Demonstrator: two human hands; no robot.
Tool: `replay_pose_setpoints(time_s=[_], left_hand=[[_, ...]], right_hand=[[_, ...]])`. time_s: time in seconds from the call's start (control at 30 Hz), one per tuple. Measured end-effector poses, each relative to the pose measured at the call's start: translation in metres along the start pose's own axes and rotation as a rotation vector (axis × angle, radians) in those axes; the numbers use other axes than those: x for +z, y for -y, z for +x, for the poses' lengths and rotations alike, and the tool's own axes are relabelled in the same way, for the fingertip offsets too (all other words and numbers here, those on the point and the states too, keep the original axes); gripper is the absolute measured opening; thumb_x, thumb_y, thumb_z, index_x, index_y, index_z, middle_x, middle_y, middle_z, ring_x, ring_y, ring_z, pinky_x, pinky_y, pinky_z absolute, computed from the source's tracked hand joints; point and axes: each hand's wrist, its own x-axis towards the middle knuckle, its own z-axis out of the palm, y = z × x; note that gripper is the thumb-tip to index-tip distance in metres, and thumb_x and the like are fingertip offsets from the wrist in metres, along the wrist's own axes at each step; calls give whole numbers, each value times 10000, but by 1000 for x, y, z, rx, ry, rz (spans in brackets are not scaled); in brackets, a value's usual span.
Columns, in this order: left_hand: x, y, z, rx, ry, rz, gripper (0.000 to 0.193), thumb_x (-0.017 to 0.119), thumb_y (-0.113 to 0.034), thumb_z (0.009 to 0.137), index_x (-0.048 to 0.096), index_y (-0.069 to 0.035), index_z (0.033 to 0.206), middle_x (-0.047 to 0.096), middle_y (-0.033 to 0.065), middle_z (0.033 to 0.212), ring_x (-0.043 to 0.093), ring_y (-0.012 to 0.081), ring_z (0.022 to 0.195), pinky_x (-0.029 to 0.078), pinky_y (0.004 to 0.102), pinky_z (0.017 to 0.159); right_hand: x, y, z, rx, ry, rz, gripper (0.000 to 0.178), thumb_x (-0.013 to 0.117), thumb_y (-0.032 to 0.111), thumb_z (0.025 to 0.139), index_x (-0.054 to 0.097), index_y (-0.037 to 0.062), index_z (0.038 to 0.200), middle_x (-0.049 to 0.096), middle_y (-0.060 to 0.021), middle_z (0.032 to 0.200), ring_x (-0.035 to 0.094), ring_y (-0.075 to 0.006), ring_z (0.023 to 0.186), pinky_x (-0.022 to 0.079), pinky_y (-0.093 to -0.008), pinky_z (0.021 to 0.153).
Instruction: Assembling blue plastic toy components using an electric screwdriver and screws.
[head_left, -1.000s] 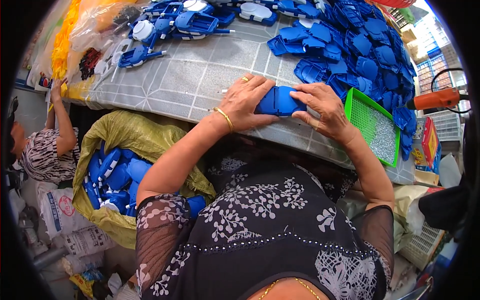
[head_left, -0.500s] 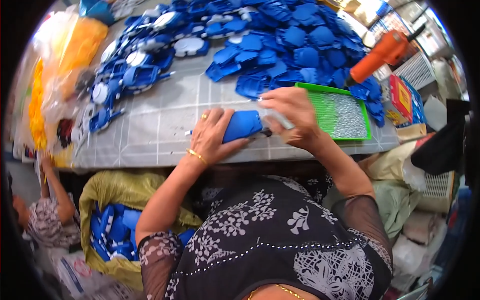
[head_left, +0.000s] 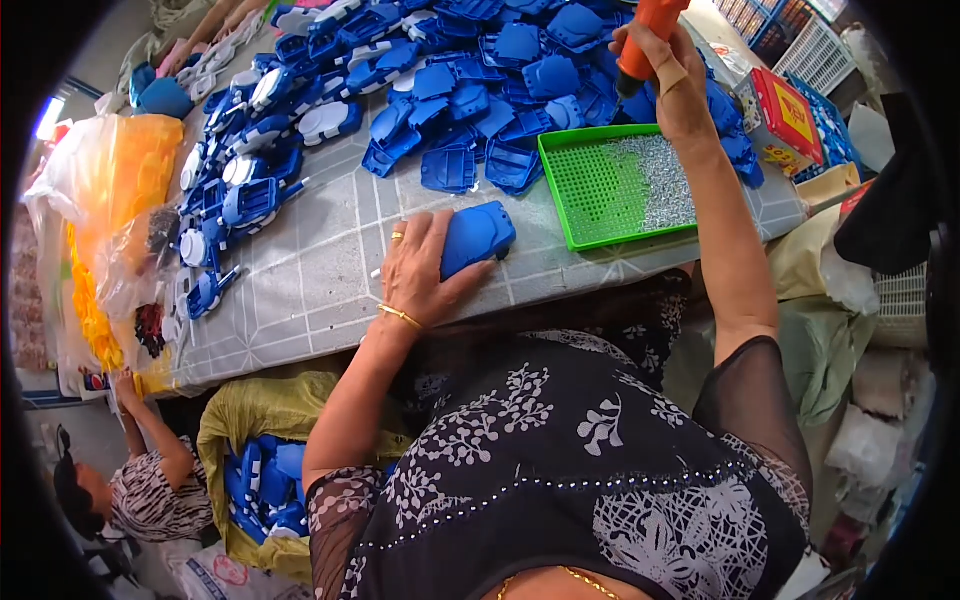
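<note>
My left hand (head_left: 420, 268) is closed around a blue plastic casing (head_left: 478, 238), pressing it flat on the table near the front edge. A thin white tip sticks out on the far left of that hand. Up at the right, my right hand (head_left: 668, 85) grips an orange power screwdriver (head_left: 652, 32), whose dark nose points down toward the table. Under my right forearm lies a green perforated tray (head_left: 572, 240), partly covered by the arm. Small silver screws (head_left: 650, 185) fill its right side.
Loose blue covers (head_left: 520, 45) are heaped at the back. Blue-and-white assemblies (head_left: 250, 200) line the left. A red-yellow box (head_left: 785, 120) stands at the right. A yellow-green sack (head_left: 225, 420) of blue parts is below the table edge; another person (head_left: 150, 490) is at lower left.
My right hand has left the blue casing, moved up and right, and taken hold of the orange screwdriver. My left hand stays on the casing. The whole view has tilted.
</note>
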Motion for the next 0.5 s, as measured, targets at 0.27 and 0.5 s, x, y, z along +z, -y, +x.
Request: replay_pose_setpoints(time_s=[0.27, 0.5], left_hand=[[7, 3, 12, -30, 68, 47, 712, 815, -464, 803, 597, 2, 1295, 610, 200, 1182, 582, 399, 1071, 442, 490, 982], [11, 2, 13, -26, 21, 58, 776, 824, -494, 796, 585, 1, 1344, 618, 213, 1244, 576, 403, 1144, 429, 496, 1014]], right_hand=[[45, 35, -36, -10, 73, -84, 276, 749, 203, 926, 631, 33, 1110, 676, -46, 866, 687, -155, 741, 554, -302, 701], [54, 56, -53, 192, 126, 333, 458, 810, 184, 878, 550, 27, 1221, 660, -89, 956, 712, -201, 795, 599, -358, 729]])
